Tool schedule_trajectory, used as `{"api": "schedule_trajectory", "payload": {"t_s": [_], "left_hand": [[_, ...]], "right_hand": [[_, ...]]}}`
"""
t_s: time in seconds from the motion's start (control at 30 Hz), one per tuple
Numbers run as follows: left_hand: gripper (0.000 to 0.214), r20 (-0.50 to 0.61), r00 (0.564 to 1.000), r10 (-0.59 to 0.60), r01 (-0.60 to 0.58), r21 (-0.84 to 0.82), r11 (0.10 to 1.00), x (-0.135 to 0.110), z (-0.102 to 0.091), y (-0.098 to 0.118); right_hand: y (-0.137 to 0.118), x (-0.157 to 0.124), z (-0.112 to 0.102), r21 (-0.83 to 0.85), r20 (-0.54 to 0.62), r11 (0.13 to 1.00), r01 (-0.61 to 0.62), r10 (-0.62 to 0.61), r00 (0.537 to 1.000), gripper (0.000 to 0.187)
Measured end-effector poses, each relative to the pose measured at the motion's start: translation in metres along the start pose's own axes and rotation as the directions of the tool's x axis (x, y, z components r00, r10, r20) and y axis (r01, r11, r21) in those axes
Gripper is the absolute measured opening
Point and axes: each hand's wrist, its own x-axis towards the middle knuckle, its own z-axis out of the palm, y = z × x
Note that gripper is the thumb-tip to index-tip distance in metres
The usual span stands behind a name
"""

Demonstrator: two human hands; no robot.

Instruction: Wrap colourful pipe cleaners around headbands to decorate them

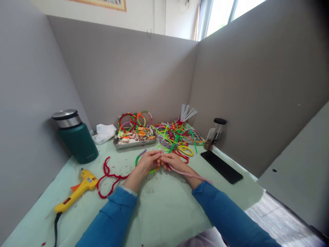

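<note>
My left hand (148,161) and my right hand (174,162) meet over the middle of the pale green table (167,206), fingers pinched together. Both grip a pink pipe cleaner (191,175), which trails back along my right wrist. A green pipe-cleaner loop (138,158) curves out from under my left hand, its far end purple. A red pipe cleaner (109,175) lies bent on the table to the left of my left forearm.
A yellow glue gun (77,193) lies front left, a dark green flask (75,137) behind it. A metal tray (133,143) of shells, coloured rings (135,119), a pipe-cleaner heap (177,137), a black phone (221,167) and a small jar (217,132) stand beyond. Grey partitions enclose the table.
</note>
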Motion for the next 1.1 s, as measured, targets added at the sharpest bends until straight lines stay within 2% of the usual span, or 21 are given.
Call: {"api": "schedule_trajectory", "payload": {"t_s": [0.17,0.33,0.5,0.57,0.6,0.63,0.7,0.73,0.77,0.83,0.9,1.0,1.1], "left_hand": [[0.030,0.039,0.997,-0.060,0.058,0.054,0.997,-0.002,-0.001,0.000],[0.024,0.095,0.994,-0.047,0.041,0.058,0.997,-0.004,0.001,0.002],[0.025,0.109,0.994,-0.029,0.027,0.019,0.999,-0.006,0.003,0.005],[0.025,0.100,0.995,-0.020,0.021,-0.012,1.000,-0.005,0.001,0.006],[0.025,0.091,0.996,-0.013,0.015,-0.028,0.999,-0.004,0.000,0.006],[0.026,0.074,0.997,-0.004,0.007,-0.045,0.999,-0.004,-0.001,0.007],[0.024,0.004,1.000,0.021,-0.020,-0.096,0.995,-0.002,-0.003,0.007],[0.022,-0.043,0.999,0.032,-0.037,-0.132,0.991,-0.001,-0.005,0.007],[0.019,-0.089,0.995,0.037,-0.052,-0.173,0.984,0.000,-0.006,0.008],[0.014,-0.156,0.987,0.031,-0.070,-0.252,0.965,0.002,-0.008,0.008],[0.012,-0.186,0.982,0.010,-0.068,-0.306,0.950,0.003,-0.010,0.009],[0.010,-0.219,0.976,-0.020,-0.054,-0.329,0.943,0.004,-0.012,0.009],[0.010,-0.248,0.968,-0.032,-0.047,-0.307,0.951,0.004,-0.011,0.008]], "right_hand": [[-0.003,-0.002,0.001,-0.023,0.005,1.000,0.014,-0.014,1.000,0.035],[-0.001,-0.005,0.002,-0.018,-0.005,0.998,0.064,-0.064,0.998,0.036],[-0.001,-0.003,0.000,-0.020,-0.005,0.999,0.031,-0.031,1.000,0.043],[-0.001,-0.001,-0.006,-0.066,-0.095,0.997,0.033,-0.039,0.995,0.047],[0.000,0.000,-0.011,-0.114,-0.189,0.993,0.041,-0.062,0.980,0.048],[0.001,0.000,-0.017,-0.190,-0.308,0.981,0.042,-0.100,0.946,0.047],[0.004,-0.001,-0.031,-0.437,-0.559,0.899,-0.042,-0.235,0.796,0.038],[0.005,-0.002,-0.039,-0.567,-0.617,0.813,-0.132,-0.312,0.722,0.031],[0.007,-0.004,-0.046,-0.670,-0.620,0.710,-0.219,-0.371,0.692,0.024],[0.010,-0.008,-0.057,-0.779,-0.581,0.513,-0.361,-0.376,0.722,0.017],[0.013,-0.011,-0.063,-0.814,-0.561,0.380,-0.441,-0.311,0.767,0.022],[0.013,-0.013,-0.064,-0.837,-0.533,0.279,-0.470,-0.225,0.815,0.032],[0.007,-0.012,-0.061,-0.866,-0.483,0.247,-0.434,-0.198,0.853,0.034]]}}
